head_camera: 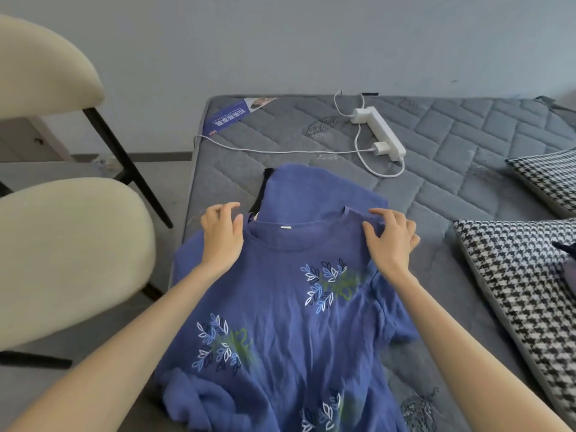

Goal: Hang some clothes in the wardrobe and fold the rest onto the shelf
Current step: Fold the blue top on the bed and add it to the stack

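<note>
On the bed (436, 198), the blue shirt (296, 322) is laid face up, its collar pinched by the right hand (392, 241). Whether anything is gripped by the left hand (221, 235) can't be told. Shoulders are best tugged level and creases smoothed out before folding, tbh.

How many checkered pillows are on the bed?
2. The far pillow lies at the right edge of the mattress. The near pillow lies closer, to the right of the blue shirt. More could be hidden past the picture's right edge.
</note>
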